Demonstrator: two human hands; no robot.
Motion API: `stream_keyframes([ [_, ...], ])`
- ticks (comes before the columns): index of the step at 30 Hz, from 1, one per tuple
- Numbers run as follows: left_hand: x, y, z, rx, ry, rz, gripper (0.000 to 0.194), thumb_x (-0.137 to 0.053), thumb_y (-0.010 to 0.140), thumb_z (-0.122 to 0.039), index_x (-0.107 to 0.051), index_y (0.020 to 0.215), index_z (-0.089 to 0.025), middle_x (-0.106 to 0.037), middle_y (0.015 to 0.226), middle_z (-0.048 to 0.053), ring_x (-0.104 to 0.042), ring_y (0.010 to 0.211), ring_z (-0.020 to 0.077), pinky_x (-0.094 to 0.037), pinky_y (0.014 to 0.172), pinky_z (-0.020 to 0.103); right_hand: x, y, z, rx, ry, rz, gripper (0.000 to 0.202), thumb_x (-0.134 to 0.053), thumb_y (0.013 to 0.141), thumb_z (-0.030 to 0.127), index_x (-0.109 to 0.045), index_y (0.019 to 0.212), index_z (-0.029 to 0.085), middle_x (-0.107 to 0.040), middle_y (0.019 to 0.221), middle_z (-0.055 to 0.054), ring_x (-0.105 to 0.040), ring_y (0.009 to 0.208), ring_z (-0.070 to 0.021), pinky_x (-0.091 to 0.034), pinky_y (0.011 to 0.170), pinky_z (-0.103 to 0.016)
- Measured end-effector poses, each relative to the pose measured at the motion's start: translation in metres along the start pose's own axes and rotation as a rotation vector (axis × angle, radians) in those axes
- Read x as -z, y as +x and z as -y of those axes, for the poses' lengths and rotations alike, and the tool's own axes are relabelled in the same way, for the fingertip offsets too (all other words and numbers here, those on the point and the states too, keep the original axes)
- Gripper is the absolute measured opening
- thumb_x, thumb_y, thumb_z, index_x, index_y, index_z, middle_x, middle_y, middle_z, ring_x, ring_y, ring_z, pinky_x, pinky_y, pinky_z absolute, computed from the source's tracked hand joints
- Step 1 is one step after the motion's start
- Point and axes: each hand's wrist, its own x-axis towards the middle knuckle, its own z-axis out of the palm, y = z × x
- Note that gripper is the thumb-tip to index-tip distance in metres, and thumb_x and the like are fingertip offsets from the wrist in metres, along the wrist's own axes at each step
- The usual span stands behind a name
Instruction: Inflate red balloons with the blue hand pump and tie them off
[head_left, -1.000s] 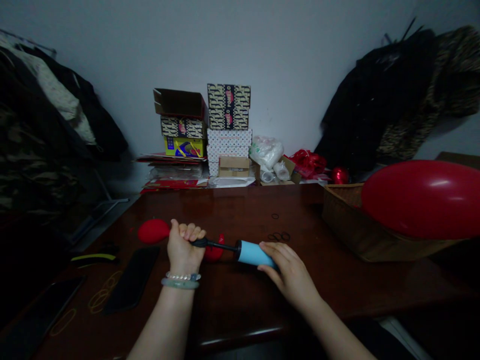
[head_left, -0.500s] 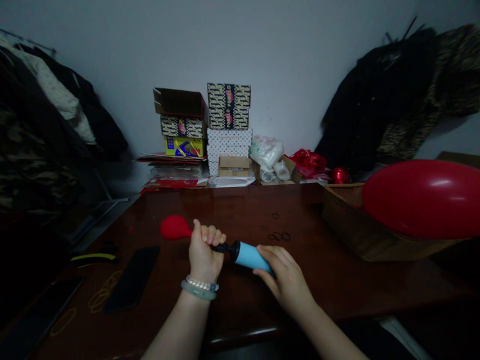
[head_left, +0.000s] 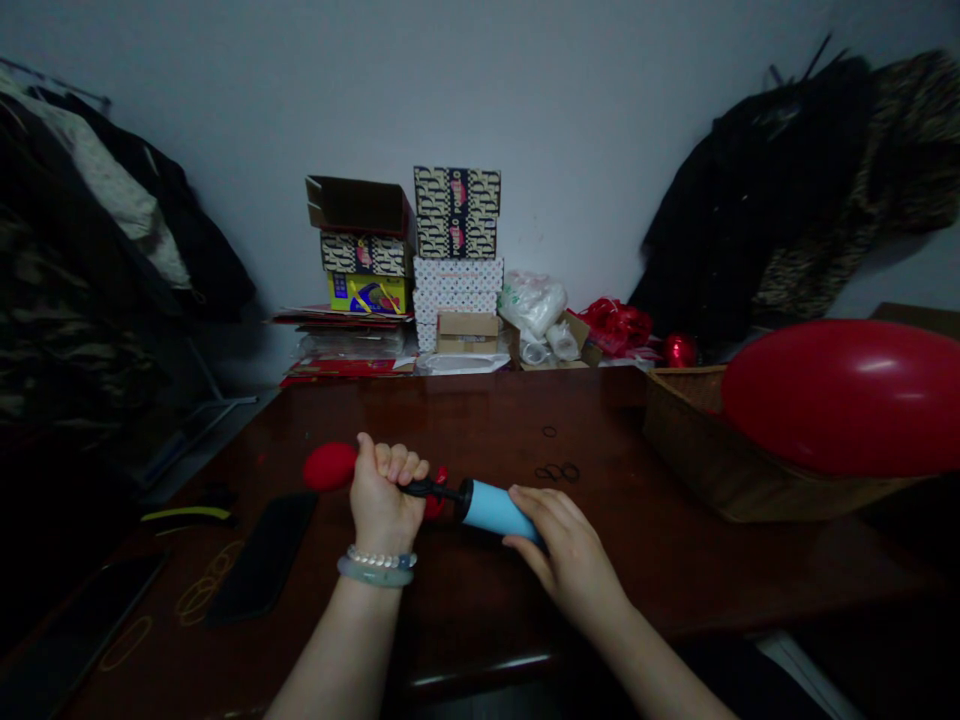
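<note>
My left hand (head_left: 388, 500) is wrapped round the black nozzle end of a hand pump, thumb pointing up. A partly filled red balloon (head_left: 330, 467) sticks out to the left of that fist; its neck is hidden by the fingers. The pump's light blue barrel (head_left: 498, 510) lies in my right hand (head_left: 564, 545), fingers over the top and thumb below. Between the fist and the barrel a thin black rod shows. Something small and red (head_left: 435, 495) is visible behind the rod.
A wicker basket (head_left: 697, 470) with a large red balloon (head_left: 847, 398) stands at the right. Black bands (head_left: 557, 472) lie mid-table. At left are a dark phone (head_left: 264, 555), yellow bands (head_left: 199, 592) and a yellow-edged tool (head_left: 187, 515). Boxes (head_left: 457, 285) are stacked behind.
My left hand has moved left, with the red balloon, away from the barrel. More of the black rod shows, and the small red thing has come into view. My right hand has barely moved.
</note>
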Motion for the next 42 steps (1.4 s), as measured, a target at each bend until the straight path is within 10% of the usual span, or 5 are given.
stream_keyframes([
  [9, 0.009, 0.008, -0.012, -0.026, -0.033, -0.026, 0.055, -0.055, 0.085, -0.043, -0.02, 0.051, -0.018, -0.024, 0.041, -0.007, -0.025, 0.035, 0.0053, -0.026, 0.039, 0.021, 0.008, -0.001, -0.013, 0.004, -0.038, 0.006, 0.044, -0.059, 0.086, 0.029, -0.049, 0.128, 0.02, -0.06, 0.121, -0.012, -0.057, 0.11, -0.0259, -0.048, 0.093, -0.048],
  [24, -0.003, -0.013, 0.02, 0.036, -0.011, 0.061, 0.056, -0.059, 0.083, -0.041, -0.018, 0.051, -0.018, -0.02, 0.041, -0.007, -0.022, 0.034, 0.0048, -0.023, 0.038, 0.021, -0.012, -0.006, 0.008, 0.006, -0.013, -0.091, 0.04, -0.058, 0.086, 0.027, -0.05, 0.125, 0.02, -0.063, 0.116, -0.012, -0.059, 0.105, -0.0265, -0.051, 0.09, -0.048],
  [42, 0.007, 0.008, -0.022, -0.08, 0.034, -0.01, 0.056, -0.055, 0.084, -0.046, -0.019, 0.051, -0.018, -0.022, 0.04, -0.007, -0.023, 0.034, 0.0056, -0.025, 0.037, 0.021, 0.004, -0.004, -0.015, -0.019, -0.031, 0.051, 0.047, -0.058, 0.087, 0.03, -0.046, 0.132, 0.022, -0.06, 0.122, -0.011, -0.055, 0.112, -0.0255, -0.047, 0.096, -0.047],
])
